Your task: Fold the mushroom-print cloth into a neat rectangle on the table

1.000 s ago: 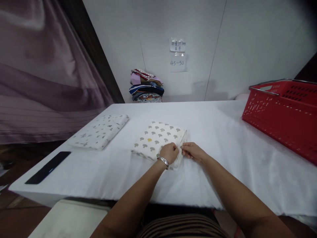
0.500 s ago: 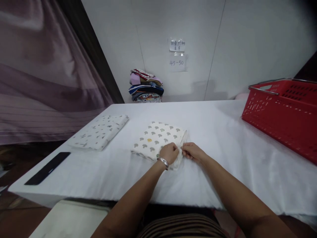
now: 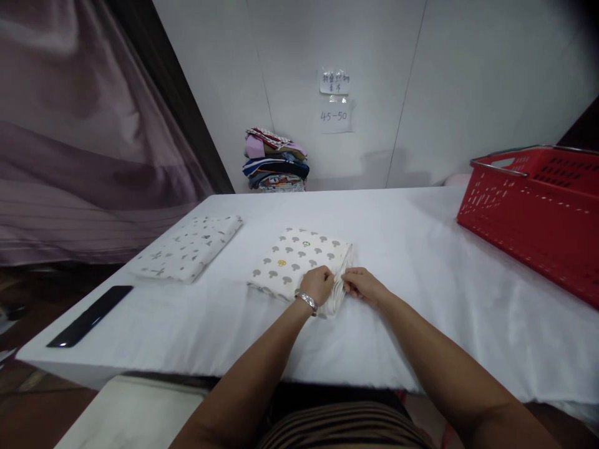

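The table spreads under both hands. The folded cloth lies just past the left hand. The right hand touches it too. Both hands pinch its near corner. A hard tug might undo the folds.

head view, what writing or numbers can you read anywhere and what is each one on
"45-50": handwritten on the lower paper note stuck to the white wall.
Upper paper note: two lines of handwritten characters, too small and blurred to read.
Folded mushroom-print cloth under both hands: pattern only, no words.
Red basket, black flat object at the table's left edge: no readable label.
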Available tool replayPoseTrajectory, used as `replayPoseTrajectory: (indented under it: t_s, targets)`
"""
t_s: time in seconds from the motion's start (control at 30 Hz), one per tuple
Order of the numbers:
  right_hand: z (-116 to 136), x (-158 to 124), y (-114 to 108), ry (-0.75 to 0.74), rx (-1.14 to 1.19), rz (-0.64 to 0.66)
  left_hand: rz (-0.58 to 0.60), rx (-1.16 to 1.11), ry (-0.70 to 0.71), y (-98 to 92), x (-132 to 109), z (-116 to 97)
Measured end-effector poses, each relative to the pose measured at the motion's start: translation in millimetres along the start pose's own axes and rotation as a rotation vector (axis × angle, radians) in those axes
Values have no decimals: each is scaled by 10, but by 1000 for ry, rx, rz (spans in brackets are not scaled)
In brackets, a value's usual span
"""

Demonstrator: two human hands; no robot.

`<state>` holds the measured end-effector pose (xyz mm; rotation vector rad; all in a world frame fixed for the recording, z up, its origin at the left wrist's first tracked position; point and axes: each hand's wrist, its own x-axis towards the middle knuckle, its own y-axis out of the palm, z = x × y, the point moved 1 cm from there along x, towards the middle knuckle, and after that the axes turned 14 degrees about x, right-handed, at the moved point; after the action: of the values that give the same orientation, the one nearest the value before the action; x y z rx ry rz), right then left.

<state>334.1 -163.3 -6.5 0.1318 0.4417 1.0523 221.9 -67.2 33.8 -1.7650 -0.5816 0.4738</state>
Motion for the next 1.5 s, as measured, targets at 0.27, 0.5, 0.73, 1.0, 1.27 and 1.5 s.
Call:
replayPoseTrajectory:
  t_s: [0.27,0.5,0.73,1.0,1.27,1.5]
  targets:
    - [-21,25,-22,-14,-3,37,-12,-21,1,-38,-8,-48]
    - [-4,8,-5,-28,-13,38,-59,40,-36,-62,34,45]
    - [-29,24,-20,-20,-16,41,-111,238,169,-31,42,-36]
    - [-24,21,-1,-11,-32,34,13,300,44,-75,94,-108]
    - [16,-17,22,-8,-52,33,71,296,39,-62,191,-91]
    - [12,3,30,-4,-44,24,-31,248,22,-150,126,-202]
